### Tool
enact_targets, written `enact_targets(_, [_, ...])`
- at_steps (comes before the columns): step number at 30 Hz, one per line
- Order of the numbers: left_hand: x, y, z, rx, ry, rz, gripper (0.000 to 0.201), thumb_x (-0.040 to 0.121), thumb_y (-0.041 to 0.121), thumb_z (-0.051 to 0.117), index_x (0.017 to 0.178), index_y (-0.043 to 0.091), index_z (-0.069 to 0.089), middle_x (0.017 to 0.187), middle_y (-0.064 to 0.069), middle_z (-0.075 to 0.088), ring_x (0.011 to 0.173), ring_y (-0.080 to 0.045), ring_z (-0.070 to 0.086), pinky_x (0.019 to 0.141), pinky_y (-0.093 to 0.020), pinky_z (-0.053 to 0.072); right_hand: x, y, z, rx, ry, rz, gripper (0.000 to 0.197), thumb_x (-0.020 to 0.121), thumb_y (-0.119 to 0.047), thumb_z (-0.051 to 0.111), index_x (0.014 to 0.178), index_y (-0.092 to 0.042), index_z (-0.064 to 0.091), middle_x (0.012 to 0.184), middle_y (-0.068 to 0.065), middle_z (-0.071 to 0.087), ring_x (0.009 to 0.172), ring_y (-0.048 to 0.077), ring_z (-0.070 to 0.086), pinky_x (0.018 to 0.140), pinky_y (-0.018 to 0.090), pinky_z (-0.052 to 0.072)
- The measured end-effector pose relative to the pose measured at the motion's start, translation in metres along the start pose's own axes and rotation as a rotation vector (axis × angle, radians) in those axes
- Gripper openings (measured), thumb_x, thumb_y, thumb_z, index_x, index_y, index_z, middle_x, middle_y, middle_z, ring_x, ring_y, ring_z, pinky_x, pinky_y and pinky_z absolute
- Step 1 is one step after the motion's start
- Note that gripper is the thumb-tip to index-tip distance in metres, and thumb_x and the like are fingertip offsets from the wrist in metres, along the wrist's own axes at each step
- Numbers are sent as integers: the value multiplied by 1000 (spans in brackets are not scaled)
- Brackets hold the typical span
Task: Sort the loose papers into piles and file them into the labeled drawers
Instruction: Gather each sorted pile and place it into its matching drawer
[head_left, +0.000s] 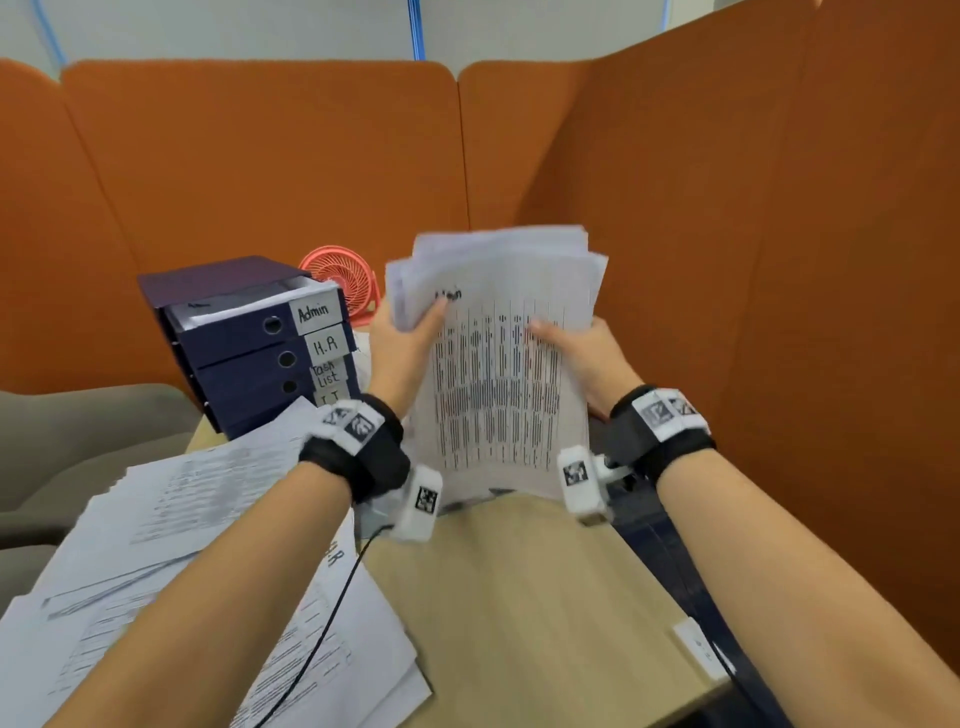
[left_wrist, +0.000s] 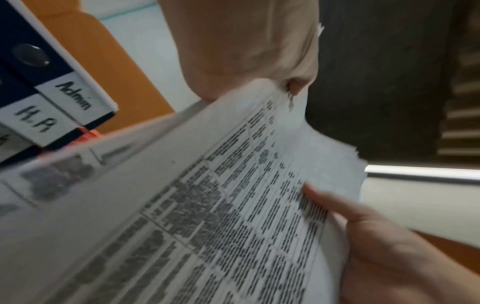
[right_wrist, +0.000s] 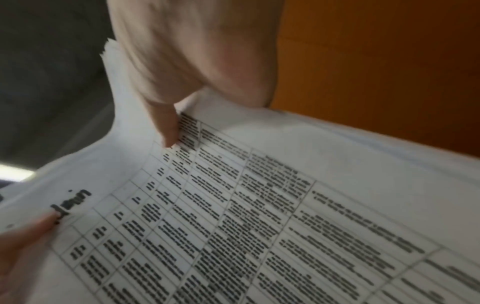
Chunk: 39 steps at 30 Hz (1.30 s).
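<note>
A stack of printed papers (head_left: 498, 374) stands upright above the desk, its top sheet a table with "Admin" handwritten at the top left. My left hand (head_left: 415, 327) grips the stack's left edge, thumb on the front. My right hand (head_left: 566, 343) grips its right edge the same way. The right wrist view shows the stack of papers (right_wrist: 259, 205) with my right thumb (right_wrist: 168, 127) pressed on it. A dark blue drawer unit (head_left: 249, 343) stands to the left, labeled Admin (head_left: 313, 312), H.R, Task List and I.T. Its Admin drawer is slightly open with paper inside.
Loose printed sheets (head_left: 182, 530) lie spread over the desk's left side under my left forearm. A red fan (head_left: 343, 278) stands behind the drawers. Orange partitions (head_left: 753, 260) wall the back and right. A dark blue flat object (head_left: 660, 530) lies along the desk's right edge.
</note>
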<state>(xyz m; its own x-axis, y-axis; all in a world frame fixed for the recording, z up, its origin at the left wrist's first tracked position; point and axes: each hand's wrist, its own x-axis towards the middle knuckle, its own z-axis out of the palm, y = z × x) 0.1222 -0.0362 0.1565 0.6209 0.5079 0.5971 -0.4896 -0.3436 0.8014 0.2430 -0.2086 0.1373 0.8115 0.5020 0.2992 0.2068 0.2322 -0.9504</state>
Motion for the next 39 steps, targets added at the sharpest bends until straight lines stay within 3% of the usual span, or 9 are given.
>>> enact_targets(4, [21,33,-7,-33,74,145,19,90,20,64,104,19,51,101,-3,57,87,-11,58,76,-25,52,10,-29,3,89,-16,-85,35,88,-19,73,120,-8,64,116,8,72,109,23,68,97,41,53])
enact_targets(10, [-8,-29,-31,14,-55,-243,30,90,55,54,110,34,61,106,16,69,97,0,65,91,-33,50,-5,7,-1,24,-163,100,42,89,-28,70,127,-12,62,116,6,72,109,24,69,91,38,57])
enact_targets(13, [-18,-44,-20,66,9,-222,21,93,46,56,110,34,57,99,23,61,82,20,57,80,-20,42,-7,18,11,37,-61,96,53,75,-36,81,120,-12,67,112,5,74,107,23,70,94,42,55])
enact_targets(18, [4,-11,-10,0,147,-17,40,90,34,62,119,8,54,108,-3,65,93,-6,63,84,-31,53,5,-15,19,82,24,-52,37,83,-33,77,115,-18,66,108,-2,74,99,11,71,92,34,55])
enact_targets(21, [12,-11,-22,-25,50,22,44,88,42,62,122,16,53,120,-12,62,108,-22,62,90,-40,53,8,-22,7,111,-4,-53,36,84,-38,75,113,-20,64,111,0,73,101,13,71,90,33,56])
enact_targets(26, [-23,-53,-22,38,51,-281,25,89,52,55,106,33,56,106,7,65,98,-11,64,86,-41,52,-2,21,7,28,52,143,65,66,-63,80,113,-22,63,111,-2,71,101,16,68,95,40,53])
enact_targets(30, [-9,-33,-5,22,139,-50,14,92,39,58,103,31,60,94,8,64,81,-6,60,74,-23,51,1,6,24,66,60,27,51,72,-47,83,111,-18,67,106,4,75,100,24,71,97,48,53])
enact_targets(34, [14,-14,-16,-37,182,47,25,87,46,58,103,27,59,101,-3,63,92,-18,59,83,-36,50,13,-9,17,123,31,-68,63,64,-50,85,114,-19,66,112,5,74,106,26,69,93,47,54])
enact_targets(39, [-18,-64,-25,89,40,-437,24,93,42,58,110,25,59,107,6,64,101,-12,60,96,-38,45,12,40,8,-560,-27,29,39,87,-33,71,119,-12,67,112,2,71,102,18,66,97,41,52])
